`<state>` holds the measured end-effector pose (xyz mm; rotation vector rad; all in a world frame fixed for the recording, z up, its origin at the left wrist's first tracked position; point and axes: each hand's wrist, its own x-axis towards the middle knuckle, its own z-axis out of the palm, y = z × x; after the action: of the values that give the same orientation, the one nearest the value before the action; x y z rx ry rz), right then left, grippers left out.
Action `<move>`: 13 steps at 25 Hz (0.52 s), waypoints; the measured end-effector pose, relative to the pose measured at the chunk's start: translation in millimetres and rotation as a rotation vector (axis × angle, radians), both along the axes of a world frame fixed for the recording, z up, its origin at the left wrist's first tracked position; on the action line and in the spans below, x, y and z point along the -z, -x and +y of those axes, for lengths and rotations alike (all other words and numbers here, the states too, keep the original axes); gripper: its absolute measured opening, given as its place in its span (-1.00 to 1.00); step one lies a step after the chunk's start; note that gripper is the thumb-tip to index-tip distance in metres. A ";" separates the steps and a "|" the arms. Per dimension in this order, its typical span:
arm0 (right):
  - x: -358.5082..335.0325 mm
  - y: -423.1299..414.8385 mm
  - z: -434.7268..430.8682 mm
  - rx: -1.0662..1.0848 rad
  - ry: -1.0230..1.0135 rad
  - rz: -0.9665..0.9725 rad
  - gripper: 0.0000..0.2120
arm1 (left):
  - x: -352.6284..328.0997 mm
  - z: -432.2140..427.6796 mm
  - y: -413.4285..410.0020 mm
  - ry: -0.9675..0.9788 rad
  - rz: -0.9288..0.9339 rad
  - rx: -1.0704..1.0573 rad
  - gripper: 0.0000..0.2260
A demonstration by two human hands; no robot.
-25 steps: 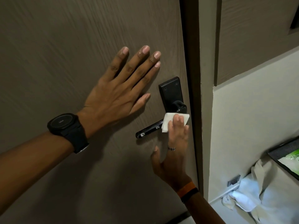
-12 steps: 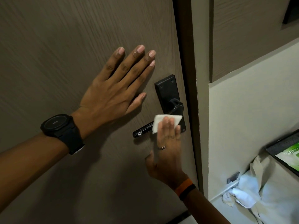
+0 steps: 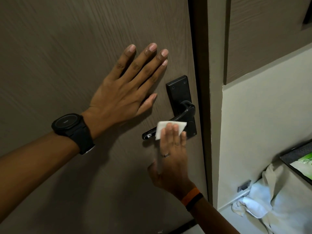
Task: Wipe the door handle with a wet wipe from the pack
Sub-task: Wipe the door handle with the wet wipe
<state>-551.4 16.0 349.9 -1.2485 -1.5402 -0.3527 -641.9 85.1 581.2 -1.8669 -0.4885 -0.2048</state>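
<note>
A black lever door handle (image 3: 184,114) on a black backplate (image 3: 179,92) sits at the right edge of a brown wood-grain door (image 3: 67,56). My right hand (image 3: 172,156) presses a white wet wipe (image 3: 163,128) flat against the middle of the lever from below, fingers pointing up. Only the lever's left tip and its pivot show. My left hand (image 3: 128,92), with a black watch on the wrist, lies flat and spread on the door just left of the handle. The green wet wipe pack (image 3: 303,164) lies at the far right edge.
The dark door frame (image 3: 200,98) runs down right of the handle, with a pale wall (image 3: 261,124) beyond it. White cloths (image 3: 263,200) are heaped at the lower right under a dark tray (image 3: 293,152) that holds the pack.
My right hand and the wipe have slid leftward along the lever, away from the pivot toward its tip. My left hand stays flat on the door.
</note>
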 end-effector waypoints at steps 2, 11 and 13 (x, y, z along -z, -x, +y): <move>2.0 11.3 -4.7 -0.073 -0.012 -0.087 0.05 | 0.3 0.3 1.3 0.004 -0.005 -0.002 -0.38; -3.3 1.7 -1.1 0.031 0.016 0.019 0.11 | 0.8 0.5 0.4 -0.008 -0.009 0.016 -0.38; -0.6 15.0 -4.4 -0.059 0.002 -0.077 0.21 | 0.4 0.4 0.5 0.000 -0.012 0.015 -0.39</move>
<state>-566.3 11.6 350.5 -1.2001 -1.6395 -0.3649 -642.4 85.4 580.8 -1.8706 -0.4830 -0.2266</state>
